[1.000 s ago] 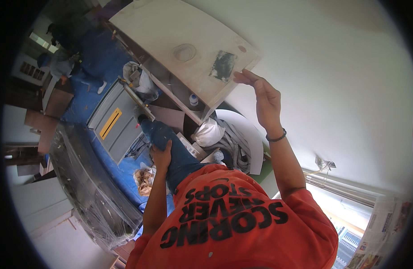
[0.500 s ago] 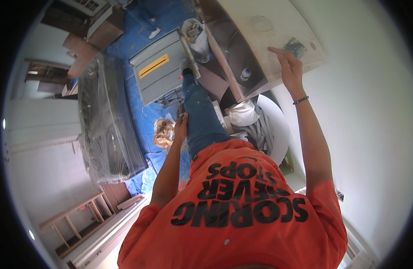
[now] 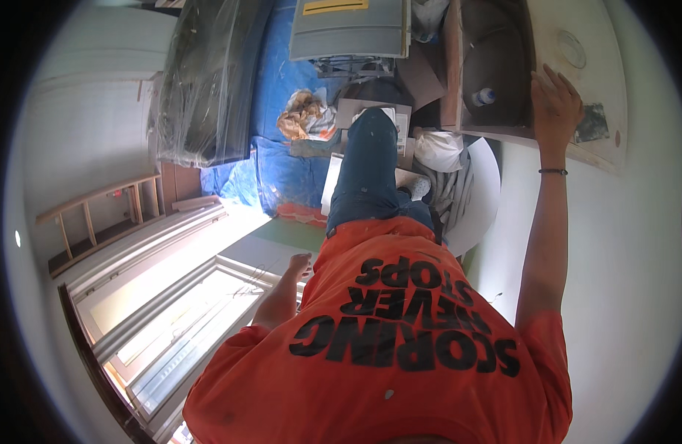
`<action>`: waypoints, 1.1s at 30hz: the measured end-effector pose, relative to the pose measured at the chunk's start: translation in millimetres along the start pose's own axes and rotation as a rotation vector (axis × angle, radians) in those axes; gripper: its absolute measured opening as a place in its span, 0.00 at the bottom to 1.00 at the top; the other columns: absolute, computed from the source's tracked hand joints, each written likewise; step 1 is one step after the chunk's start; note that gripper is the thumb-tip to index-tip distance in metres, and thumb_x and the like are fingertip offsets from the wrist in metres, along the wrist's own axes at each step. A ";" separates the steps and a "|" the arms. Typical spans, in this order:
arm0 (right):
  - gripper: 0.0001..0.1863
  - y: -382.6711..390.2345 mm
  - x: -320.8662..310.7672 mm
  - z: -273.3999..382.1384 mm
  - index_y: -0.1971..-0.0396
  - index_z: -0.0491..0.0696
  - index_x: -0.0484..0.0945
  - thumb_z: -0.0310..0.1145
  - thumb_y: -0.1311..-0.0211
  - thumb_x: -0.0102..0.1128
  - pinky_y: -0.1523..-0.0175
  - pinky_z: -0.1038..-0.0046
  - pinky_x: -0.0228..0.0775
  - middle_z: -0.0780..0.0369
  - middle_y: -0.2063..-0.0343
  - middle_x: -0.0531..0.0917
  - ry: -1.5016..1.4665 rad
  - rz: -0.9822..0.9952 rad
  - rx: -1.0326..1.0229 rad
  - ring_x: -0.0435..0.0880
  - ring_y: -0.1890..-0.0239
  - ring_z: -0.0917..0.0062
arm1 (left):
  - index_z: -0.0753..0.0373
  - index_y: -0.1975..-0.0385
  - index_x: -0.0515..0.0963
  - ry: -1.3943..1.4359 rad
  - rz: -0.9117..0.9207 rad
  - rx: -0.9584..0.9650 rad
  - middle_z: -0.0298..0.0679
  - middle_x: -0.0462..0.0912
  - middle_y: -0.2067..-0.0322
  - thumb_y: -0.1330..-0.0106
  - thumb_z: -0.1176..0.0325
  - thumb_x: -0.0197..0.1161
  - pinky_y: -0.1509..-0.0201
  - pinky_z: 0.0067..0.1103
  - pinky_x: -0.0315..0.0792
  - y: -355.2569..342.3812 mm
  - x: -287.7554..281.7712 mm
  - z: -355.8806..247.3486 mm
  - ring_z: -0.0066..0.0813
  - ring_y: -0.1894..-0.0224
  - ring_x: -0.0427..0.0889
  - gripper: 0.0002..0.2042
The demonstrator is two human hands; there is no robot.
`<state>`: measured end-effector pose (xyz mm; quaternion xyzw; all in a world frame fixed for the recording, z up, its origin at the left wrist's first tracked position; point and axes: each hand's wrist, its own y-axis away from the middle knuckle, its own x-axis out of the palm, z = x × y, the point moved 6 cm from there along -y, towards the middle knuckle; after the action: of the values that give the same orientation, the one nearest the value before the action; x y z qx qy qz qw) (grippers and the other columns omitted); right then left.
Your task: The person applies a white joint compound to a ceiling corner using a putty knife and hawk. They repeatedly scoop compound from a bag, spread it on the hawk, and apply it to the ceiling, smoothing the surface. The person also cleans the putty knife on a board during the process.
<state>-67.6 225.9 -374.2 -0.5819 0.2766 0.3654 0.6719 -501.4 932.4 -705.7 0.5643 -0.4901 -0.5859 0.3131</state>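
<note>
My right hand (image 3: pixel 557 107) is stretched out to the upper right, fingers extended and apart, over the inner edge of a pale, stained panel (image 3: pixel 589 74). The panel forms one side of a dark-inside, open cabinet (image 3: pixel 496 63). The hand appears to rest on that edge; whether it presses there I cannot tell. Inside the cabinet lies a small white bottle with a blue label (image 3: pixel 483 97). My left hand (image 3: pixel 301 265) hangs by my hip with its fingers curled in, and nothing shows in it. It touches no object that I can see.
A grey tile saw table (image 3: pixel 348 33) with a yellow insert stands ahead on blue sheeting (image 3: pixel 276 96). Crumpled brown paper (image 3: pixel 305 117), a white bag (image 3: pixel 439 150) and grey cloth (image 3: pixel 459 192) lie around my legs. Plastic-wrapped furniture (image 3: pixel 208 89) stands left, above a window (image 3: pixel 193 325).
My view has swung, and the saw table has shifted up the picture. My left hand has come off my thigh to my side. My right hand's fingers have spread at the panel edge.
</note>
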 end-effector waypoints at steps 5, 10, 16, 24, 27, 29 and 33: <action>0.14 1.0 2.8 -6.1 0.47 0.68 0.87 0.45 0.25 0.54 0.26 0.57 0.51 0.75 0.40 0.83 -0.024 0.028 0.023 0.73 0.34 0.73 | 0.57 0.37 0.76 0.058 0.102 0.225 0.38 0.85 0.55 0.26 0.51 0.61 0.59 0.27 0.77 15.7 46.6 -88.9 0.30 0.62 0.85 0.23; 0.16 2.5 12.3 -17.6 0.45 0.68 0.85 0.44 0.23 0.49 0.26 0.55 0.51 0.74 0.37 0.80 0.000 0.105 -0.001 0.71 0.32 0.70 | 0.62 0.37 0.76 -0.004 -0.080 0.586 0.40 0.88 0.59 0.26 0.54 0.60 0.57 0.25 0.78 68.6 45.0 -187.7 0.28 0.61 0.86 0.23; 0.19 -2.9 12.9 -16.6 0.40 0.64 0.82 0.46 0.26 0.54 0.29 0.53 0.60 0.68 0.36 0.80 0.089 0.100 -0.074 0.73 0.33 0.65 | 0.62 0.36 0.74 0.069 -0.095 0.529 0.41 0.86 0.53 0.24 0.55 0.59 0.55 0.26 0.79 72.0 14.7 -152.3 0.30 0.55 0.87 0.23; 0.22 -11.8 16.1 -13.4 0.41 0.54 0.82 0.46 0.29 0.59 0.35 0.57 0.69 0.60 0.40 0.83 0.137 0.128 -0.070 0.79 0.39 0.59 | 0.59 0.37 0.75 0.431 -0.101 0.036 0.40 0.84 0.56 0.25 0.50 0.59 0.55 0.31 0.78 54.6 20.2 59.5 0.32 0.57 0.86 0.24; 0.23 -14.7 17.1 -13.6 0.42 0.49 0.82 0.47 0.29 0.60 0.35 0.58 0.70 0.55 0.43 0.84 0.116 0.139 -0.068 0.80 0.40 0.57 | 0.59 0.36 0.74 0.425 -0.006 -0.085 0.40 0.83 0.53 0.26 0.46 0.61 0.52 0.35 0.78 68.9 38.9 95.3 0.33 0.54 0.85 0.28; 0.24 -15.8 16.3 -12.2 0.42 0.50 0.82 0.49 0.29 0.60 0.35 0.57 0.70 0.56 0.43 0.84 0.085 0.113 -0.093 0.80 0.40 0.57 | 0.59 0.35 0.73 0.380 0.137 -0.086 0.42 0.81 0.46 0.28 0.40 0.61 0.47 0.38 0.77 83.5 55.8 95.3 0.36 0.48 0.82 0.32; 0.24 -14.7 19.2 -14.0 0.42 0.53 0.82 0.52 0.29 0.58 0.35 0.55 0.70 0.58 0.42 0.83 0.196 0.132 -0.088 0.79 0.40 0.57 | 0.59 0.37 0.75 0.317 0.309 -0.029 0.44 0.80 0.42 0.29 0.34 0.55 0.45 0.43 0.80 106.6 79.9 74.7 0.42 0.43 0.81 0.35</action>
<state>-43.8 214.6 -383.4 -0.6243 0.3622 0.3620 0.5899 -606.9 840.9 -643.8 0.5629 -0.5068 -0.4419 0.4807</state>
